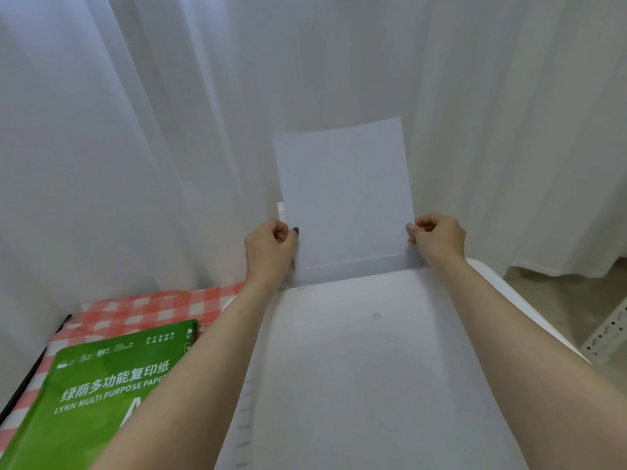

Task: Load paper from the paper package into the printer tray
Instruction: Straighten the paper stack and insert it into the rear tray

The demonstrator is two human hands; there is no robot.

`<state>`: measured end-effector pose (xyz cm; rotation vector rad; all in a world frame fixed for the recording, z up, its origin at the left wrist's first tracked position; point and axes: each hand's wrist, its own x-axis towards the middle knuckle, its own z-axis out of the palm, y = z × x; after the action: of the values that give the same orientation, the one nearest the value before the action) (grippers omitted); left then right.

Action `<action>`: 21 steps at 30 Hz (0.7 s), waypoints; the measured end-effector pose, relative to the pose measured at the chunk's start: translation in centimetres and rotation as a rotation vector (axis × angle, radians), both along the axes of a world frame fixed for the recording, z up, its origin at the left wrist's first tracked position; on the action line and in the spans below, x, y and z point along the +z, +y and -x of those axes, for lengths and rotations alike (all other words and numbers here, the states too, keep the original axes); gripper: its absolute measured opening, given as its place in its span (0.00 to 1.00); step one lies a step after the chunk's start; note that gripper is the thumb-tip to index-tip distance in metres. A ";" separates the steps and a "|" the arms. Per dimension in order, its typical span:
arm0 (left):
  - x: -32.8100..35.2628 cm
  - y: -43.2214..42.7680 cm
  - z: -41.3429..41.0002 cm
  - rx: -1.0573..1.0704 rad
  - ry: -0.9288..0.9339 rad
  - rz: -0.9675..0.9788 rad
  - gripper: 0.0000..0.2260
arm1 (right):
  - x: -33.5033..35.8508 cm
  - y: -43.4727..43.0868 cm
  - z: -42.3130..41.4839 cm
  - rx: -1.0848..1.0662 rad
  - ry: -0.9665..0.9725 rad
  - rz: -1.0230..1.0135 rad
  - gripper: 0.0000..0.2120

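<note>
Since both hands are on the job at this point, quick rundown of what I'm seeing from my end. Left hand and right hand each pinch 1 side edge of the paper, low down, with the fingers curled in. I reckon gripping it low and on both sides keeps the bottom edge square to the slot so it doesn't go in crooked. The paper stands nearly upright at the far edge of the printer, with its lower edge down at the tray, a bit of which peeks out behind the left side. Can't tell if it's 1 sheet or a thin stack, or how deep it's seated.

The green paper package lies near left, just beside the printer and partly under my left forearm, handy for the next grab I guess.

Everything sits on a red and white checked tablecloth. A white curtain fills the whole far side, and off to the right there's some beige floor and a bit of perforated metal rail.
</note>
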<state>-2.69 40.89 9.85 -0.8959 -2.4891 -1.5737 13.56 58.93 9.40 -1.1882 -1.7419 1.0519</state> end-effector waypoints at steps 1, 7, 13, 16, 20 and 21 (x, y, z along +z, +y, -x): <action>0.0 0.0 0.0 0.011 0.004 -0.006 0.06 | 0.0 -0.1 0.0 -0.002 -0.008 -0.003 0.07; 0.5 0.0 0.1 0.055 0.012 -0.098 0.08 | -0.2 -0.4 -0.4 -0.021 -0.028 -0.005 0.08; 0.5 0.3 0.0 0.076 -0.017 -0.089 0.07 | -0.5 -0.5 -1.3 -0.043 -0.042 0.034 0.07; 0.6 0.4 -0.3 0.075 -0.037 -0.065 0.07 | -0.8 -0.3 -1.4 -0.061 -0.053 0.036 0.12; 0.5 0.2 -0.5 0.077 -0.056 -0.035 0.06 | -0.6 -0.1 -1.8 -0.011 -0.097 0.016 0.10; 0.4 0.1 -0.5 0.076 -0.058 -0.025 0.06 | -0.6 0.0 -1.9 -0.002 -0.112 0.009 0.08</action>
<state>-2.21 40.98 10.24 -0.7540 -2.5038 -1.6260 15.48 58.92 8.84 -1.2762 -1.8223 1.0099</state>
